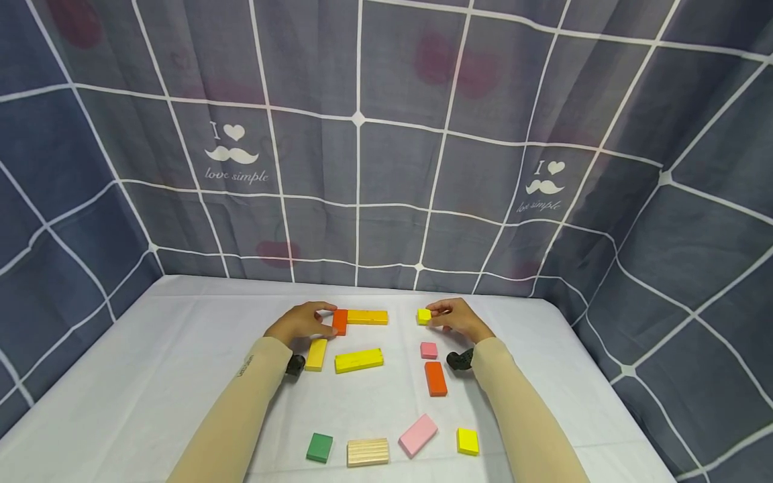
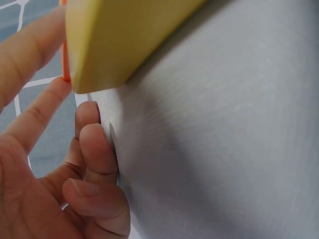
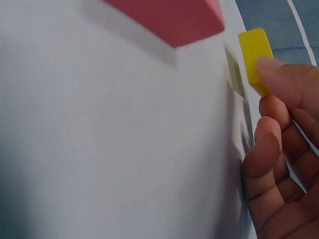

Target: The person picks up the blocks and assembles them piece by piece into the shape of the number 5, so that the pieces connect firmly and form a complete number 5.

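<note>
At the far side of the table, my left hand (image 1: 304, 320) pinches an orange block (image 1: 340, 323) by its two ends, thumb at the near end. That block stands against the left end of a long yellow block (image 1: 368, 317). In the left wrist view, a large yellow block (image 2: 119, 40) covers most of the orange one, and the other fingers curl by the cloth. My right hand (image 1: 459, 318), farther right, holds a small yellow block (image 1: 423, 317) between thumb and fingers. The right wrist view shows the thumb on the face of this yellow block (image 3: 254, 50).
Nearer lie a yellow block (image 1: 316, 355), a long yellow block (image 1: 359, 361), a small pink block (image 1: 429, 350) and an orange block (image 1: 435, 379). The front row has green (image 1: 319, 447), ridged wooden (image 1: 368, 453), pink (image 1: 418, 435) and yellow (image 1: 468, 441) blocks. A grey curtain (image 1: 386, 161) hangs behind.
</note>
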A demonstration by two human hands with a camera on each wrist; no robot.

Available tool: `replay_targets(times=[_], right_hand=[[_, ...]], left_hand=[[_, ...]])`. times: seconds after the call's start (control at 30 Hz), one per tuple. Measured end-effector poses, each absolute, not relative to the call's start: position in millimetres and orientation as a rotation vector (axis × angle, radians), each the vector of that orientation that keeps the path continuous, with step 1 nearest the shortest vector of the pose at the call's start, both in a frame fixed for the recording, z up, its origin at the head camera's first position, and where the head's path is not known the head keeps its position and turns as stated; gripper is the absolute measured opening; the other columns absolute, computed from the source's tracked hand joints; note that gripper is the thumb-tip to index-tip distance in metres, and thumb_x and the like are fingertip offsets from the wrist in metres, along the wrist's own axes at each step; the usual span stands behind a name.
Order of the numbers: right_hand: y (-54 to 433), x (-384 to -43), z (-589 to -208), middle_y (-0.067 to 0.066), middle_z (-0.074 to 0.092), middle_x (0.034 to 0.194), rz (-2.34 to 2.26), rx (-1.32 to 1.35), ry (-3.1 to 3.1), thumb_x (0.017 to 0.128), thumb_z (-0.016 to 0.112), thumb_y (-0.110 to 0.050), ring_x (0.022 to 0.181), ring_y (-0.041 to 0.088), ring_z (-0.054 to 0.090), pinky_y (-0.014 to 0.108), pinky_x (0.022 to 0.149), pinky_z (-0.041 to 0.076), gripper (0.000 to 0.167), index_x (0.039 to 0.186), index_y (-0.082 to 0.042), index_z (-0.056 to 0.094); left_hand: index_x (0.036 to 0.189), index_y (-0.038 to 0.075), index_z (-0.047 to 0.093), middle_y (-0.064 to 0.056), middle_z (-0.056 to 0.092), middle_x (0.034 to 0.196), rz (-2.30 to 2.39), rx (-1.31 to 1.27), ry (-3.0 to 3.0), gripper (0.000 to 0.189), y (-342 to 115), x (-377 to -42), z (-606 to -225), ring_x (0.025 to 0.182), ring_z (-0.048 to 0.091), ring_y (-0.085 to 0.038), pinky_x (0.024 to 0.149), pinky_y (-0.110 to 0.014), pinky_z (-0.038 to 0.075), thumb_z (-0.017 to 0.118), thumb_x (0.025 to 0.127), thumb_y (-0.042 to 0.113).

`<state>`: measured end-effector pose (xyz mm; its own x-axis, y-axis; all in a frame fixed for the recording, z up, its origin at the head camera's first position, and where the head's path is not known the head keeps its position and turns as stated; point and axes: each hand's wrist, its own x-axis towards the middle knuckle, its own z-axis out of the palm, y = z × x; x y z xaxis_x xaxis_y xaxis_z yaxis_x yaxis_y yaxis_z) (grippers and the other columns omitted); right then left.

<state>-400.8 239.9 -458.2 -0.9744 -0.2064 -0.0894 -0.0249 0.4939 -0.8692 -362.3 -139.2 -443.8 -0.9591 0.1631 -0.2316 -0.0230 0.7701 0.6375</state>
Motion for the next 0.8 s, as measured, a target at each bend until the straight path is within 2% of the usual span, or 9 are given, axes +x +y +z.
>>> replay_targets(times=[0.5,0.8], right_hand=[[215.4,-404.1,-446.8,0.007,0.071,0.11,-1.429,-0.252,2.521,0.093,0.081,-0.004,0.086,0.016,0.061,0.026,0.073,0.053,0.04,0.132,0.0,0.075],[202.2,-405.5,-443.4,0.005,0.071,0.103,-1.362,-0.289,2.528,0.091,0.081,-0.001,0.082,0.015,0.059,0.027,0.073,0.053,0.038,0.128,0.001,0.076]], left_hand=[[0.152,0.012,0.062,-0.025,0.063,0.138,0.991,0.126,2.681,0.066,-140.0,-364.7,-444.0,0.117,0.059,-0.037,0.109,-0.062,0.047,0.086,0.092,0.026],[0.152,0.012,0.062,-0.026,0.063,0.138,0.97,0.124,2.684,0.066,-139.6,-366.6,-445.5,0.117,0.059,-0.038,0.109,-0.062,0.048,0.086,0.093,0.026]])
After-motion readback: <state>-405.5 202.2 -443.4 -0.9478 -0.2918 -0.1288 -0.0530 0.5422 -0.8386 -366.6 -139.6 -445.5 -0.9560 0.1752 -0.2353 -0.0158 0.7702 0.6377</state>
